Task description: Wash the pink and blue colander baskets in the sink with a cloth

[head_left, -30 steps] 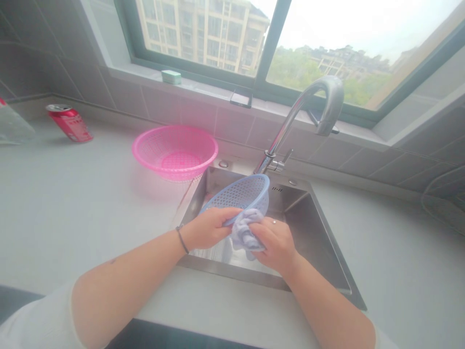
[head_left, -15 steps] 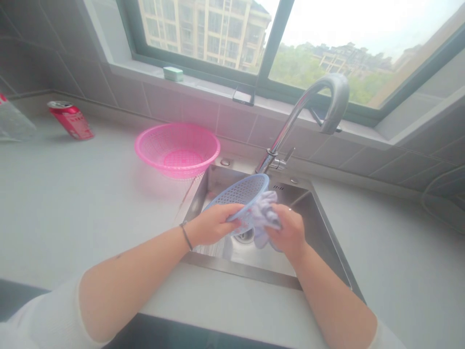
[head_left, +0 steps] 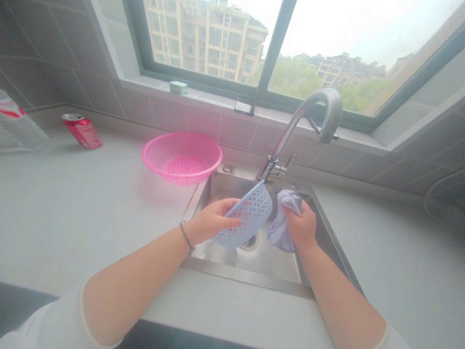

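My left hand (head_left: 210,222) grips the near rim of a pale blue plastic colander (head_left: 250,218) and holds it tilted above the steel sink (head_left: 323,232), its underside turned towards me. My right hand (head_left: 300,225) is closed around a crumpled lavender cloth (head_left: 281,228), just right of the colander and apart from it. Both hands are over the basin, below the curved chrome tap (head_left: 308,116). The drain shows under the colander.
A pink colander (head_left: 181,157) stands on the grey counter (head_left: 72,203) left of the sink. A red can (head_left: 82,131) lies further left near a clear bag (head_left: 18,128). A green block (head_left: 178,87) and a dark phone (head_left: 244,106) rest on the windowsill.
My right hand has drawn the cloth off the blue colander and moved it to the right. My left hand has tipped the colander so its underside faces me.
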`<state>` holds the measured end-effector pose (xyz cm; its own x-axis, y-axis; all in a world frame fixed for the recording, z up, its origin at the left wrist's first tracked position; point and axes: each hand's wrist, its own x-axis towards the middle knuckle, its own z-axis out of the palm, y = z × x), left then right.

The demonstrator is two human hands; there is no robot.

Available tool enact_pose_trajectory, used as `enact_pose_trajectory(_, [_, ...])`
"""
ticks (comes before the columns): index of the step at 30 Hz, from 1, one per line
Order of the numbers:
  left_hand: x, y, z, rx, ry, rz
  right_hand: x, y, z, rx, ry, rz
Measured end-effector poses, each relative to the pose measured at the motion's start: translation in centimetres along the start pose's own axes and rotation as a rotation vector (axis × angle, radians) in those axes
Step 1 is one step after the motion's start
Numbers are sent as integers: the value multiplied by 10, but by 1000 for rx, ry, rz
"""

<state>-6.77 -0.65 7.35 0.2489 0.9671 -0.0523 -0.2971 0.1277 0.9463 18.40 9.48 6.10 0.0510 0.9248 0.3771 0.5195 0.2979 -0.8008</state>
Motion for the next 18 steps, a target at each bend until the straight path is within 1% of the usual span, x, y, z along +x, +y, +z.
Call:
enact_pose_trajectory(2, [1,-1,0,19,-24,-10,-4,-2,-1,-28,1,-79])
enact_pose_trajectory(4, [2,-4,0,55,-43,-19,-9,-3,-3,-51,-29,-242])
enact_pose_trajectory(6, [2,-7,0,95,-61,-21,-13,-3,-4,-59,-136,-454])
enact_pose_trajectory(8, [2,-10,-1,123,-86,-28,-15,0,-5,-62,-260,-616])
enact_pose_trajectory(9, [2,-11,-1,128,-100,-34,-14,1,-6,-75,-287,-658])
enact_pose_trajectory(10, [2,-13,-1,129,-110,-40,-12,2,-6,-92,-284,-680])
enact_pose_trajectory(13, [3,-16,0,142,-112,-33,-9,1,-5,-145,-159,-647])
enact_pose_trajectory(14, [3,-17,1,160,-111,-19,-11,-2,-4,-163,-136,-670])
enact_pose_trajectory(15, [4,-18,1,185,-114,1,-15,-7,-3,-176,-142,-726])
enact_pose_trajectory(16, [4,-18,2,215,-123,28,-20,-13,-1,-196,-168,-815])
enact_pose_trajectory(18, [5,-17,3,275,-154,91,-32,-22,3,-212,-291,-1020])
